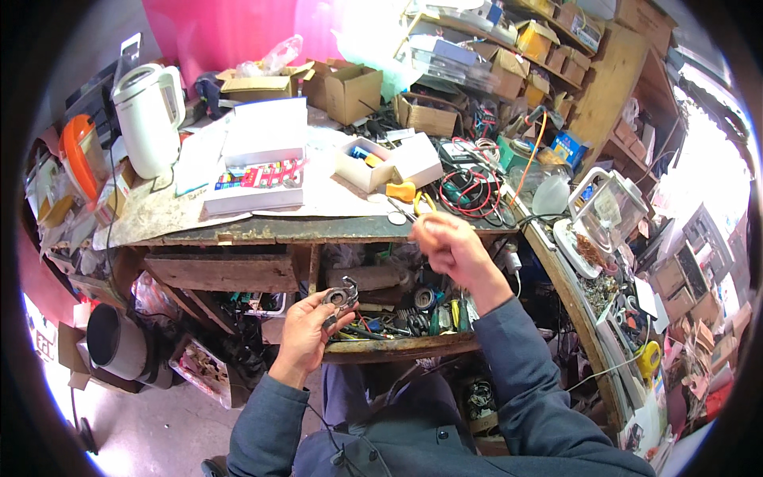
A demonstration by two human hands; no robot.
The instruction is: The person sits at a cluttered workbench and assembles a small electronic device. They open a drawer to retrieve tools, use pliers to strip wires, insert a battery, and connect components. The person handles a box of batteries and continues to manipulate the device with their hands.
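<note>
My left hand (306, 334) is closed around a small metal part (342, 297) with a round opening and a hooked, shiny end, held above the open drawer. My right hand (451, 248) is raised at the bench's front edge with its fingers curled in. Whether something small sits in those fingers I cannot make out. Just beyond them lies a yellow-handled tool (402, 191) on the bench top. Beneath both hands, the drawer (397, 347) holds several screwdrivers (455, 316), a roll of tape (425, 298) and other loose tools.
On the bench stand a white jug-shaped appliance (147, 119), an open white box (258, 199) of small red packets and a small white carton (362, 171). Red and black cables (477, 187) lie in a tangle. At the right are a clear blender jug (610, 208) and cluttered shelves.
</note>
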